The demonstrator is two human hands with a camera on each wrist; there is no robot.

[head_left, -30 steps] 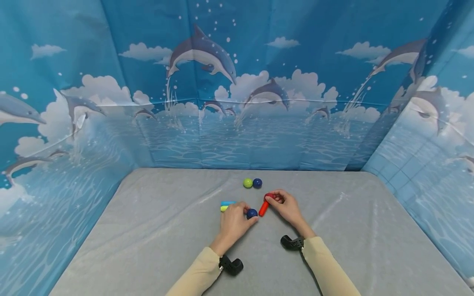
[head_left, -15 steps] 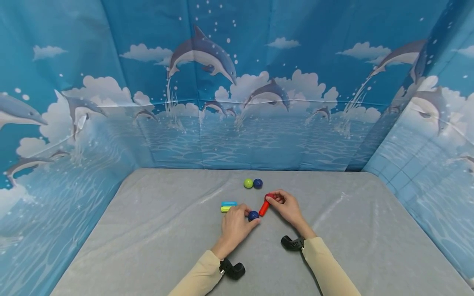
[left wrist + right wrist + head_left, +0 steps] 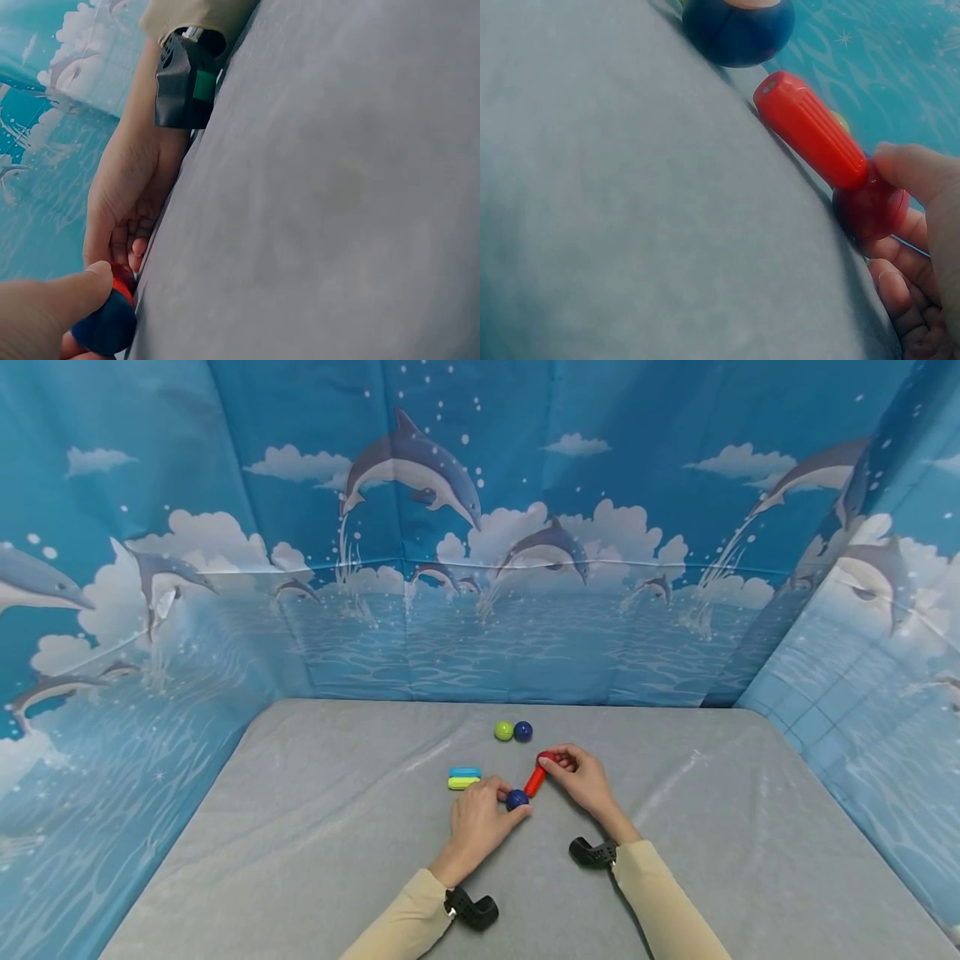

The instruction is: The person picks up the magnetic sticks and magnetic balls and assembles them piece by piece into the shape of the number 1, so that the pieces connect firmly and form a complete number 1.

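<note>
The left hand (image 3: pixel 477 817) pinches a dark blue ball (image 3: pixel 517 800) between thumb and fingers on the grey table. The right hand (image 3: pixel 583 781) pinches a red ball (image 3: pixel 546 758) whose side meets a red ridged rod (image 3: pixel 535 782). That rod (image 3: pixel 810 129) slants toward the blue ball (image 3: pixel 739 34); in the right wrist view a gap shows between its free end and the ball. From the left wrist, the blue ball (image 3: pixel 106 324) overlaps the red pieces, with the left thumb (image 3: pixel 75 296) on it.
Beyond the hands, a lime green ball (image 3: pixel 504 731) and another dark blue ball (image 3: pixel 523 731) sit side by side. A light blue rod (image 3: pixel 464 772) and a yellow-green rod (image 3: pixel 462 783) lie together left of the left hand. A dolphin-print curtain (image 3: pixel 450 635) stands behind the table (image 3: pixel 337 777).
The left hand has moved slightly right and nearer the person with the blue ball, closer to the red rod's near end. The right hand has stayed nearly still.
</note>
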